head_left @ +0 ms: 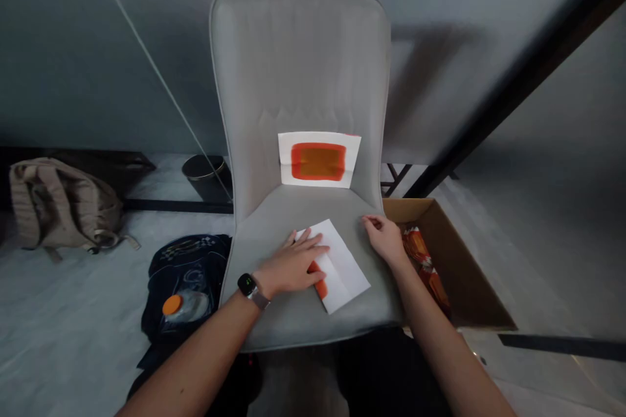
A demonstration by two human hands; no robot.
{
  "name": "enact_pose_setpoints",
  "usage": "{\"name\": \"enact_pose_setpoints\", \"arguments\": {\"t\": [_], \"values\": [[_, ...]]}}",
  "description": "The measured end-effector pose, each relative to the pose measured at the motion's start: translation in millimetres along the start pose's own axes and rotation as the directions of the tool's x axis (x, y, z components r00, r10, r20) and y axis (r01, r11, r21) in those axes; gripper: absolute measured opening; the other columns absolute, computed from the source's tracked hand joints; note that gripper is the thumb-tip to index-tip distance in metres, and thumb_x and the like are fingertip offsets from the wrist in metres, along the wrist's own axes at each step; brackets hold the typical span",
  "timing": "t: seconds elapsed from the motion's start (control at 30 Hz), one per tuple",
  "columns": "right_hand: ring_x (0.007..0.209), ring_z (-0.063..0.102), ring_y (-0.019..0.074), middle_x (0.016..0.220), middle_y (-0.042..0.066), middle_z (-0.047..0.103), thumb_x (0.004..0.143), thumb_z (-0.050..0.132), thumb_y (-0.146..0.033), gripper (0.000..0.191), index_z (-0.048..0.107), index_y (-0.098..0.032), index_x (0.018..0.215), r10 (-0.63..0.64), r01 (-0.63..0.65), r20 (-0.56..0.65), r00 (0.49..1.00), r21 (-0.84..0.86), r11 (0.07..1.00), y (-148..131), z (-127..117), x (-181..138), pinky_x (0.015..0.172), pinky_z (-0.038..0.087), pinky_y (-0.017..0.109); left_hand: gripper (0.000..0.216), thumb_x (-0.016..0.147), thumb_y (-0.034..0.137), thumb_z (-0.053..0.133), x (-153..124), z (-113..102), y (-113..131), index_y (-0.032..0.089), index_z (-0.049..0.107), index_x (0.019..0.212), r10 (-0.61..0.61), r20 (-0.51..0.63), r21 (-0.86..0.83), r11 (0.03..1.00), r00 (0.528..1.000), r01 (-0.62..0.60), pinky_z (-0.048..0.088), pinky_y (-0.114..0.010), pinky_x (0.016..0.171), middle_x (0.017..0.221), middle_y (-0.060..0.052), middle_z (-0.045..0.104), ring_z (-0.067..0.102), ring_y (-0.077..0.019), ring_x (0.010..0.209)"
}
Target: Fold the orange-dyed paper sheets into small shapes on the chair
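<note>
1. The left hand (292, 265) lies on a folded white paper (343, 267) at the middle of the chair seat (288, 322). Its fingers are open, spread flat and gripping nothing, so the pressure spreads across the paper, and a watch (249, 287) sits on that wrist.
2. An orange mark (320, 287) shows along the paper's fold, just past the left palm. The paper sits tilted on the seat, and its long crease runs toward 5 o'clock.
3. The right hand (384, 239) is at 2 o'clock from the paper, its fingers loosely curled and holding nothing. Their tips rest on the seat just beside the paper.
4. At 9 o'clock, a dark cloth (183, 280) with a round orange sticker (172, 304) lies beside the chair.
5. At 3 o'clock, a cardboard box (462, 267) holds orange wrappers (423, 267).
6. At 12 o'clock, a white sheet (319, 159) with an orange-red rectangle leans against the chair back (298, 65).
7. At 10 o'clock, a backpack (61, 202) and a black bin (205, 176) stand farther off.
</note>
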State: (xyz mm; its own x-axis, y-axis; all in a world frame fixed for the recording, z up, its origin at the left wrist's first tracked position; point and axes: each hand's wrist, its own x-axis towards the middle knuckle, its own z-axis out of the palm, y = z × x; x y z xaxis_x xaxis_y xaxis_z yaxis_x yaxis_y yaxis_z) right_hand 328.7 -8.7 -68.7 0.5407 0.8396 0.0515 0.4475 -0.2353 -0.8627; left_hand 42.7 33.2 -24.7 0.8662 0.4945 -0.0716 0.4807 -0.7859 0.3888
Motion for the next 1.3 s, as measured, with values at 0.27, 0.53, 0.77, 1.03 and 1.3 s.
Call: {"name": "enact_pose_setpoints", "arguments": {"t": [0.27,0.53,0.77,1.03,1.3], "values": [[0.084,0.070,0.0246,0.097,0.010,0.075,0.086,0.068,-0.051,0.046,0.070,-0.017,0.118,0.032,0.090,0.330,0.943,-0.348,0.933,-54.8,25.4,-0.9,0.074,0.051,0.032,0.073,0.093,0.047,0.070,-9.2,17.0,20.8,0.014,0.044,0.152,-0.254,-0.264,0.030,0.962,0.931,0.271,0.027,-0.059,0.124,0.159,-0.022,0.042,0.038,-0.0392,0.149],[0.074,0.068,0.0189,0.086,0.005,0.073,0.091,0.067,-0.042,0.046,0.061,-0.014,0.127,0.143,-0.088,0.390,0.910,-0.155,0.984,-68.9,37.4,-41.1,0.064,0.049,0.027,0.090,0.094,0.065,0.061,-31.7,9.8,-7.7,0.026,0.023,0.166,-0.022,-0.033,0.033,0.999,0.999,0.024,0.015,-0.061,0.127,0.172,-0.014,0.023,0.014,-0.0392,0.159],[0.074,0.065,0.0183,0.086,0.002,0.068,0.085,0.074,-0.041,0.054,0.062,-0.014,0.130,0.108,-0.063,0.342,0.933,-0.138,0.988,-53.9,30.8,-77.4,0.065,0.046,0.027,0.088,0.091,0.069,0.063,-63.6,18.9,-14.5,0.021,0.036,0.160,-0.035,-0.260,0.070,0.996,0.965,0.055,0.013,-0.062,0.128,0.173,-0.017,0.014,0.009,-0.0392,0.160],[0.083,0.066,0.0226,0.095,0.007,0.071,0.095,0.063,-0.049,0.053,0.063,-0.020,0.140,-0.043,0.184,0.391,0.919,-0.332,0.925,-55.4,33.7,-66.8,0.075,0.048,0.032,0.058,0.108,0.056,0.041,-77.2,26.4,-13.0,0.027,0.041,0.158,0.019,-0.182,0.106,0.994,0.983,0.001,0.021,-0.060,0.127,0.168,-0.009,0.035,0.025,-0.0326,0.158],[0.102,0.066,0.0235,0.119,0.011,0.069,0.090,0.073,-0.036,0.041,0.068,-0.020,0.128,-0.142,0.304,0.427,0.893,-0.341,0.889,-54.1,37.3,-58.1,0.093,0.049,0.036,0.056,0.107,0.052,0.044,-63.6,22.8,-3.2,0.024,0.044,0.156,0.034,-0.138,0.121,0.992,0.990,-0.017,0.020,-0.060,0.128,0.169,-0.011,0.033,0.020,-0.0339,0.159]]}}
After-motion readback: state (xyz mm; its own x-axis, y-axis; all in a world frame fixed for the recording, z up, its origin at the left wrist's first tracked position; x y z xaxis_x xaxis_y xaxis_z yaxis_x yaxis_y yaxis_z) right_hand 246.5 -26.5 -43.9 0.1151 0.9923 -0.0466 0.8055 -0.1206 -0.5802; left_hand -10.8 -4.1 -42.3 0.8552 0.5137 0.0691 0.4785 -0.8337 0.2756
